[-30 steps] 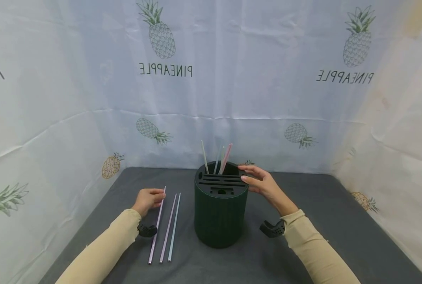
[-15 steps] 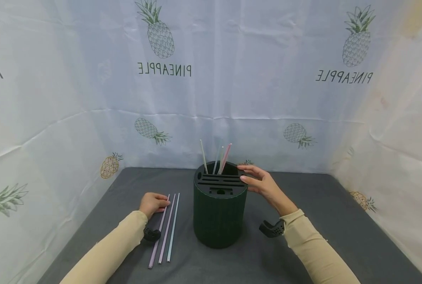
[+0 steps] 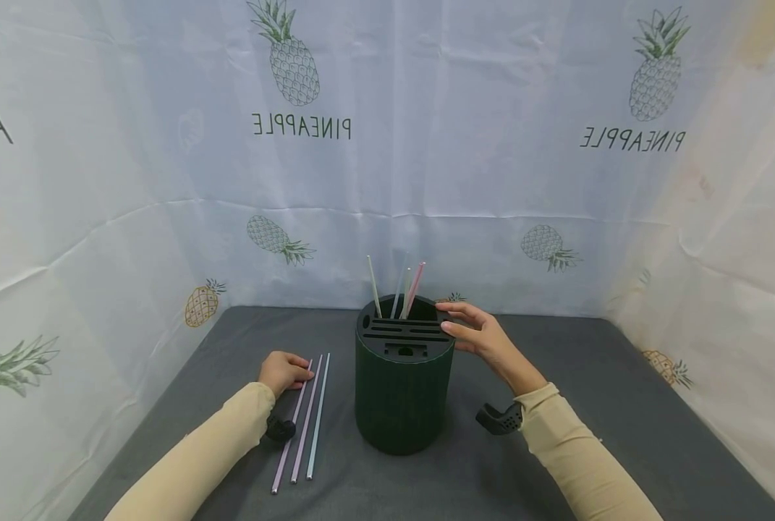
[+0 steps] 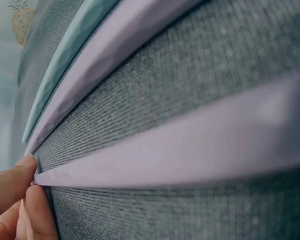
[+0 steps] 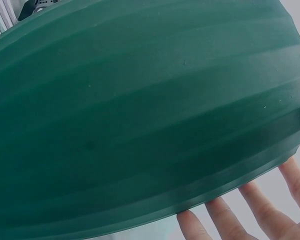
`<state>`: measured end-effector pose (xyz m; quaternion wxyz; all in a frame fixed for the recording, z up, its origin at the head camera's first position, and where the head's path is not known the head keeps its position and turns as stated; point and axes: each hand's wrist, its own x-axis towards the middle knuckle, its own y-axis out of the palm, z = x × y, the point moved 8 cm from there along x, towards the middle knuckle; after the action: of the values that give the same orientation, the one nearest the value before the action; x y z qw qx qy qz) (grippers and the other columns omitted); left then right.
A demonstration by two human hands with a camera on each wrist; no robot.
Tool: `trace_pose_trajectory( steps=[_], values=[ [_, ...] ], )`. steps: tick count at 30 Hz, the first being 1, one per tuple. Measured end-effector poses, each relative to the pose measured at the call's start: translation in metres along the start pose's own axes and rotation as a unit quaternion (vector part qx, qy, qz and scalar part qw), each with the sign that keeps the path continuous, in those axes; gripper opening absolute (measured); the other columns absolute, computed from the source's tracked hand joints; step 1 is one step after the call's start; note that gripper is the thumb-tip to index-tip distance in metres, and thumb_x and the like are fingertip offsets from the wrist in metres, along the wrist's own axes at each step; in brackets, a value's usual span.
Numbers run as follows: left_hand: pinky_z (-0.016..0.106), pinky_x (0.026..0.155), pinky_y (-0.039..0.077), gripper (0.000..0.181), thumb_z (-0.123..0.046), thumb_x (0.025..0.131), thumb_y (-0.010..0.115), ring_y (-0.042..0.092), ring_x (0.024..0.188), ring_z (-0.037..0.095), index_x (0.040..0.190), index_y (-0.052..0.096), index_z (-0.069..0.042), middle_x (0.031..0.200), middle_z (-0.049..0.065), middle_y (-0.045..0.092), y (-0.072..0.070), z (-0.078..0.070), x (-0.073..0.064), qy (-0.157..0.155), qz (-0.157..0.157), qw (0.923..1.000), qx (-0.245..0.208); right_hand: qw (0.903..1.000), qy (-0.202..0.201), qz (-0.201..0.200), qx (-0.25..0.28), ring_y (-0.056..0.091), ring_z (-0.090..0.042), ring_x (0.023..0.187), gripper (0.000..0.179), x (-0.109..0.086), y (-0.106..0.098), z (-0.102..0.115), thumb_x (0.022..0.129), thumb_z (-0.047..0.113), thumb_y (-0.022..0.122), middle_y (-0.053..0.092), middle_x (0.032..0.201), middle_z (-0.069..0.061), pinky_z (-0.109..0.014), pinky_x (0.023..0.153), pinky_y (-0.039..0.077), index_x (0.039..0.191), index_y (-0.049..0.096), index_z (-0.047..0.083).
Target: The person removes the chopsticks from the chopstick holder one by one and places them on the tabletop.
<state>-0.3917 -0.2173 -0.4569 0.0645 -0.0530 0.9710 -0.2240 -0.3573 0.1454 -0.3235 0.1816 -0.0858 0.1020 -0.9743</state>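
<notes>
My left hand (image 3: 286,373) pinches the thin far end of a purple chopstick (image 3: 283,463) lying on the table, between thumb and fingers. Its pinched tip also shows in the left wrist view, where the chopstick (image 4: 155,155) is faceted and tapered. To its right lie a second purple chopstick (image 3: 305,427) and a light blue chopstick (image 3: 318,427). My right hand (image 3: 481,336) touches the right rim of a dark green utensil holder (image 3: 401,405) with a slotted black top. Straight fingers (image 5: 262,205) rest along its ribbed side in the right wrist view.
Several chopsticks stand in the back opening of the holder, among them a pink chopstick (image 3: 414,286) and a cream chopstick (image 3: 374,282). A dark grey cloth covers the table (image 3: 556,354). White pineapple-print curtains (image 3: 452,159) enclose it at the back and sides.
My left hand has moved slightly nearer and to the right, sliding the pinched purple chopstick close to the others. It barely moves in the last half second. My right hand stays on the holder.
</notes>
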Motion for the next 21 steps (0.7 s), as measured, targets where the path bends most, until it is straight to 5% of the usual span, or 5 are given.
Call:
trace_pose_trajectory(
  steps=[8, 12, 16, 21],
  values=[
    [0.03, 0.063, 0.06, 0.029, 0.001, 0.079, 0.075, 0.064, 0.07, 0.013, 0.106, 0.068, 0.011, 0.099, 0.022, 0.068, -0.003, -0.003, -0.003, -0.004, 0.005, 0.9999, -0.011, 1.0, 0.002, 0.0, -0.005, 0.029, -0.033, 0.143, 0.052, 0.001, 0.0, -0.002, 0.095, 0.031, 0.063, 0.031, 0.155, -0.007, -0.06, 0.105, 0.039, 0.142, 0.048, 0.016],
    [0.033, 0.073, 0.06, 0.035, -0.005, 0.086, 0.071, 0.069, 0.086, 0.023, 0.118, 0.063, 0.009, 0.112, 0.024, 0.066, -0.01, -0.016, -0.005, -0.003, 0.015, 0.9983, -0.057, 1.0, 0.002, 0.001, -0.005, 0.029, -0.033, 0.143, 0.051, 0.001, 0.0, -0.002, 0.095, 0.032, 0.062, 0.031, 0.155, -0.007, -0.061, 0.106, 0.039, 0.142, 0.048, 0.017],
    [0.035, 0.094, 0.054, 0.047, -0.012, 0.092, 0.067, 0.062, 0.113, 0.025, 0.134, 0.053, 0.002, 0.13, 0.018, 0.059, -0.02, -0.057, -0.011, 0.015, 0.04, 0.988, -0.148, 1.0, -0.005, 0.004, -0.005, 0.03, -0.033, 0.142, 0.051, 0.001, 0.0, -0.001, 0.096, 0.031, 0.062, 0.031, 0.155, -0.007, -0.06, 0.106, 0.039, 0.142, 0.048, 0.016],
    [0.026, 0.099, 0.05, 0.049, -0.014, 0.095, 0.063, 0.058, 0.112, 0.012, 0.14, 0.047, -0.006, 0.122, 0.001, 0.054, -0.032, -0.128, -0.022, 0.067, 0.07, 0.9605, -0.261, 0.9999, -0.012, 0.005, -0.006, 0.029, -0.033, 0.142, 0.05, 0.001, 0.0, -0.001, 0.096, 0.03, 0.061, 0.031, 0.155, -0.008, -0.06, 0.106, 0.039, 0.142, 0.047, 0.016]
  ],
)
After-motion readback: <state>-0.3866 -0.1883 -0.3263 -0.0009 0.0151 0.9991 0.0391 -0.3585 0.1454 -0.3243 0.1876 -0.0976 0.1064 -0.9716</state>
